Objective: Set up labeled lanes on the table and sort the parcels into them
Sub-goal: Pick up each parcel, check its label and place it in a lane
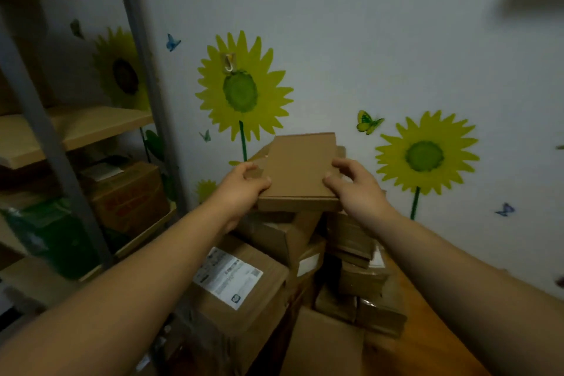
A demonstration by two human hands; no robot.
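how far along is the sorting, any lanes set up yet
Nothing looks done: no labeled lanes show on the visible strip of table. In hand: the left hand and right hand grip a flat box atop the parcel pile. Left: lanes, then sorting the stacked pile.

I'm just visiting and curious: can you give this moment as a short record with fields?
Held item: flat cardboard box, above the pile
Left hand: grips the box's left edge
Right hand: grips its right edge
Below: stacked parcels, one with a white label
Left side: shelf unit holding boxes
Wall: sunflower stickers
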